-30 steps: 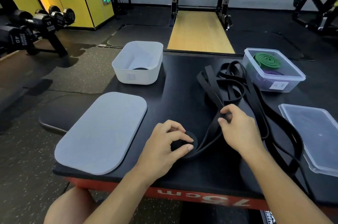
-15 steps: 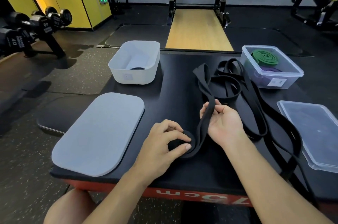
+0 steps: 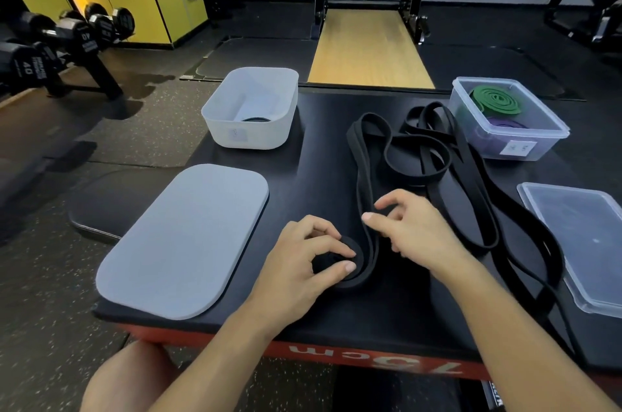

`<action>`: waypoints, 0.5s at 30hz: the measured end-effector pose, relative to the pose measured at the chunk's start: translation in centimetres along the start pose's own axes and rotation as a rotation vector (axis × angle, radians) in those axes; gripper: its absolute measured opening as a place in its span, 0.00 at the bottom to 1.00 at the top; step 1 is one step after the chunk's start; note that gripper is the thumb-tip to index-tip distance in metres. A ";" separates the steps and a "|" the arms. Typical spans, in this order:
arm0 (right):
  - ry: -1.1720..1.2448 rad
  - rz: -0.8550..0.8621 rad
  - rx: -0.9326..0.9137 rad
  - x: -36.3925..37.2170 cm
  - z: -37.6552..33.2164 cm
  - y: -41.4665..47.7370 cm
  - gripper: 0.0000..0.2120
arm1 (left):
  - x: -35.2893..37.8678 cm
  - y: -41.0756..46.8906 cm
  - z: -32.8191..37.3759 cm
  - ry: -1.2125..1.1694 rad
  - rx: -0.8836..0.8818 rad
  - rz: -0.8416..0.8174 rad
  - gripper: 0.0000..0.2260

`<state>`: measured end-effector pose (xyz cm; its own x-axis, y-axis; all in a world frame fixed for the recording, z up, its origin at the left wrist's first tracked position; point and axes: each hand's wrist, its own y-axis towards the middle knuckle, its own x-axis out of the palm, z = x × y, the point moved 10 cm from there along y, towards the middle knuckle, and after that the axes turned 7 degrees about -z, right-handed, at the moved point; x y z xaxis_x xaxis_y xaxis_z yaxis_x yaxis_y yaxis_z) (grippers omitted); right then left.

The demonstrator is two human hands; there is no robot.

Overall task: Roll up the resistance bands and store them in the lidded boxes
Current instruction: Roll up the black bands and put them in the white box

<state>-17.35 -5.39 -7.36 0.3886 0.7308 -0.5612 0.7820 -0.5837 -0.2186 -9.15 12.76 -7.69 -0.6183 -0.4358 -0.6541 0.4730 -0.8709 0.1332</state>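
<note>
On the black table (image 3: 323,155) my left hand (image 3: 303,263) grips a small coil of a black resistance band (image 3: 355,280) between thumb and fingers. The band's free length (image 3: 361,172) runs away from the coil, and my right hand (image 3: 414,229) pinches it just beyond the coil. More loose black bands (image 3: 420,149) lie tangled behind. A white box (image 3: 222,128) at the back left holds a rolled black band (image 3: 255,119). A clear box (image 3: 471,138) at the back right holds a rolled green band (image 3: 494,101) and a purple band (image 3: 505,124).
A grey lid (image 3: 188,236) lies flat at the table's front left. A clear lid (image 3: 582,236) lies at the right edge. Some black band hangs over the front right edge. A dumbbell rack (image 3: 67,37) stands on the floor to the left.
My right hand lifted the free band up beside the coil, then lowered it and turned palm down onto the strand. My left hand stayed on the coil.
</note>
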 end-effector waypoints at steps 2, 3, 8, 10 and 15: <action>-0.057 0.007 -0.048 0.8 -0.1 -0.5 0.12 | 0.0 0.0 0.0 -0.006 -0.002 0.000 0.05; -0.085 0.049 -0.074 0.8 -0.1 -0.7 0.12 | -0.1 0.0 0.0 -0.009 -0.003 0.001 0.05; -0.190 0.210 -0.212 -0.2 -1.4 -2.4 0.09 | -0.1 0.0 0.0 -0.025 -0.019 0.006 0.04; -0.178 0.177 -0.216 -0.2 -1.6 -2.7 0.02 | -0.1 0.0 0.0 -0.026 -0.022 0.005 0.04; -0.273 0.090 -0.033 0.2 -0.6 -3.8 0.22 | -0.2 0.0 0.0 -0.029 -0.023 0.013 0.05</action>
<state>-19.97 -2.83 -6.17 0.3148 0.5520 -0.7722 0.7674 -0.6268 -0.1352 -9.03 12.85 -7.56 -0.6301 -0.4538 -0.6302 0.4952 -0.8599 0.1240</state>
